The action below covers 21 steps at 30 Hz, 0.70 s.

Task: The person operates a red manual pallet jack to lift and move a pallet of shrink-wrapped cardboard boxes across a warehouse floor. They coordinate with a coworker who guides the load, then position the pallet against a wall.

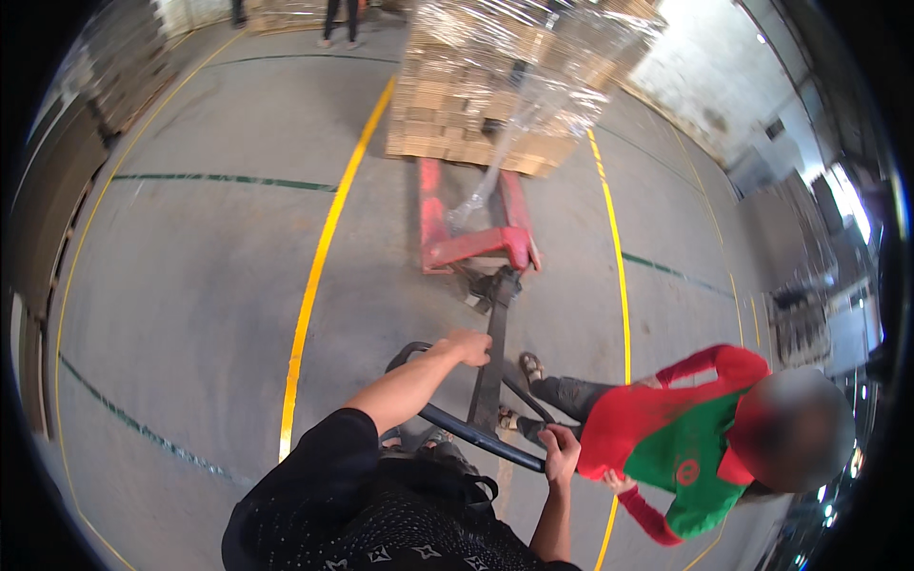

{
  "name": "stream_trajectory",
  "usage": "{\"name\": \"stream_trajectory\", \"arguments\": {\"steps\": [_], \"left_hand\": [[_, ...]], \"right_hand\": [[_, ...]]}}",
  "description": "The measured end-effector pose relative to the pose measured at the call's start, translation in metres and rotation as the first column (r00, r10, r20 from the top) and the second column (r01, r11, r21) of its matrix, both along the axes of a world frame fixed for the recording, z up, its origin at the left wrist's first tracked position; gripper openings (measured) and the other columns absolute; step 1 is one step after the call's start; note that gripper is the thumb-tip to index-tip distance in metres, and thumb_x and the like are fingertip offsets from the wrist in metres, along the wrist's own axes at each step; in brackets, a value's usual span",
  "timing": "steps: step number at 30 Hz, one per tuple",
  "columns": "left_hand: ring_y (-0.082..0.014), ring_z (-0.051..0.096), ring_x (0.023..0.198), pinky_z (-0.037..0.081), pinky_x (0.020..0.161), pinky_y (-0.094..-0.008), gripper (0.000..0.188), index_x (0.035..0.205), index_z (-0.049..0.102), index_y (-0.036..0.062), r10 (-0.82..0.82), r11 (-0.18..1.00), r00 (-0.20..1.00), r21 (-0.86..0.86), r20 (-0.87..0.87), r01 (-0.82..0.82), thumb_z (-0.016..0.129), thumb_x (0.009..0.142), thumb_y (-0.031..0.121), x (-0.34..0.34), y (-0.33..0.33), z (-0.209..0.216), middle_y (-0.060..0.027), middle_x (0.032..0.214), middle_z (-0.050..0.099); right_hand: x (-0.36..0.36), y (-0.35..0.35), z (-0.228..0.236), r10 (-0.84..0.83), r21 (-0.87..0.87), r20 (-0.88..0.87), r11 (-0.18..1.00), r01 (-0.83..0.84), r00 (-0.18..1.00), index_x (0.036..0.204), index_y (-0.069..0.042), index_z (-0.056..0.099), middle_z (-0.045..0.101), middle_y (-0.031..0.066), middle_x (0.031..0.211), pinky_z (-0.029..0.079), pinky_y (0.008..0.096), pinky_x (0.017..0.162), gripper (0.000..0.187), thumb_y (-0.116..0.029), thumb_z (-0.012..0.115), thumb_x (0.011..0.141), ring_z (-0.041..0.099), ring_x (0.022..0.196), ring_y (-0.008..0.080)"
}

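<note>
A red pallet jack (473, 249) stands ahead of me, its black handle loop (481, 439) close to my body. My right hand (560, 452) is closed on the right end of that loop. Across the top of the loop reaches my left hand (466, 347), its fingers curled in beside the dark handle shaft (494, 343); what they hold, if anything, is hidden. The jack's forks run forward to a tall stack of flat cardboard (452, 114) wrapped in clear film. A loose strip of film (486, 186) hangs from the stack down over the forks.
Close on my right stands a person in a red and green shirt (657, 428), feet near the handle. Yellow floor lines (319, 276) flank the jack. More stacked cardboard (119, 57) is at the far left. Another person's legs (340, 19) show at the back.
</note>
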<state>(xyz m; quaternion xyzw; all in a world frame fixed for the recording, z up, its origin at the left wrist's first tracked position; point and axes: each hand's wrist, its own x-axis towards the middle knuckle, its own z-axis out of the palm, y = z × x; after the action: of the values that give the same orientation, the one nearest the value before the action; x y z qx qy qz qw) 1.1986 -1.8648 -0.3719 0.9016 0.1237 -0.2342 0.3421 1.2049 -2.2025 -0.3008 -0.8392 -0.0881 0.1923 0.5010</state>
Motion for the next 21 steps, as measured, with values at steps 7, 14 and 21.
{"name": "stream_trajectory", "arguments": {"steps": [7, 14, 21], "left_hand": [[-0.0313, 0.062, 0.118, 0.051, 0.094, -0.0457, 0.048, 0.129, 0.063, 0.0151, 0.006, 1.000, 1.000, -0.007, -0.030, -0.006, 0.065, 0.086, 0.037, 0.002, -0.001, -0.013, -0.0108, 0.124, 0.067], [-0.0301, 0.061, 0.119, 0.050, 0.095, -0.0456, 0.049, 0.130, 0.063, 0.0157, -0.004, 1.000, 1.000, -0.018, -0.028, 0.003, 0.065, 0.085, 0.037, 0.003, -0.001, -0.014, -0.0101, 0.128, 0.066], [-0.0303, 0.061, 0.121, 0.050, 0.096, -0.0457, 0.050, 0.131, 0.062, 0.0150, -0.028, 1.000, 0.999, -0.011, -0.031, 0.028, 0.066, 0.085, 0.037, 0.005, -0.001, -0.016, -0.0102, 0.129, 0.065]], "right_hand": [[0.001, 0.001, -0.001, 0.005, 0.057, -0.036, 0.998, -0.003, 0.999, 0.103, 0.009, 0.066, 0.073, 0.0125, 0.087, 0.052, 0.0269, 0.080, 0.024, -0.010, 0.065, 0.089, 0.069, 0.083, 0.0172], [0.000, 0.000, -0.001, 0.013, 0.045, -0.026, 0.999, -0.012, 1.000, 0.104, 0.009, 0.066, 0.073, 0.0128, 0.087, 0.052, 0.0266, 0.080, 0.023, -0.010, 0.063, 0.090, 0.070, 0.083, 0.0169], [0.001, -0.001, -0.005, 0.025, 0.062, -0.021, 0.998, -0.023, 0.999, 0.105, 0.008, 0.065, 0.074, 0.0132, 0.087, 0.053, 0.0270, 0.080, 0.022, -0.009, 0.063, 0.091, 0.070, 0.083, 0.0174]]}}
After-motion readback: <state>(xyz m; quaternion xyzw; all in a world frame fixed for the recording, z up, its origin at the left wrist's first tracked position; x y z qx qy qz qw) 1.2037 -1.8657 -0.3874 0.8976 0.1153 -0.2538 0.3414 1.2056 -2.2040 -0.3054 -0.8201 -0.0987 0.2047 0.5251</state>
